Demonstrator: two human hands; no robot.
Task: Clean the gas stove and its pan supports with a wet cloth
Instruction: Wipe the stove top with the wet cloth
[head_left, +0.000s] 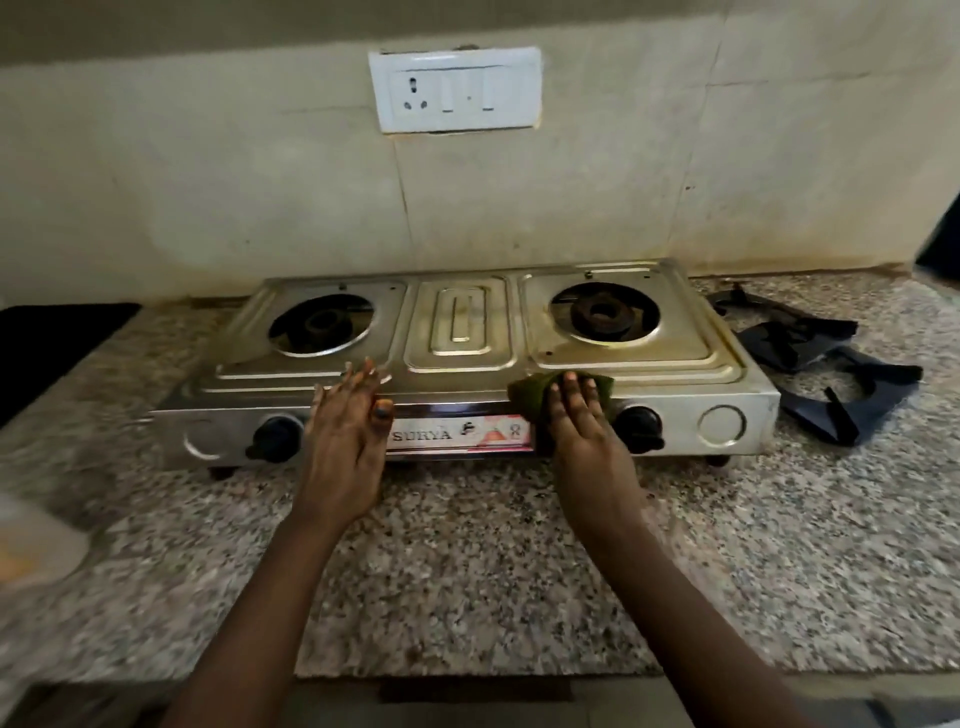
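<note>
Granite counter (467, 545), stove (467, 364), cloth (530, 395) under right hand (582, 421)

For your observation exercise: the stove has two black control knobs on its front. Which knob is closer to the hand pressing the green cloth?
The right-hand knob, just beside the right hand on the cloth. The other knob sits by the left hand.

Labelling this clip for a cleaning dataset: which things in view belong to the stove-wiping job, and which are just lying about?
Job:
gas stove
green cloth under the right hand
left hand, steadying the stove's front edge
pan supports, off the stove, to its right

Lying about:
wall socket
pale blurred object, counter's left edge
</note>
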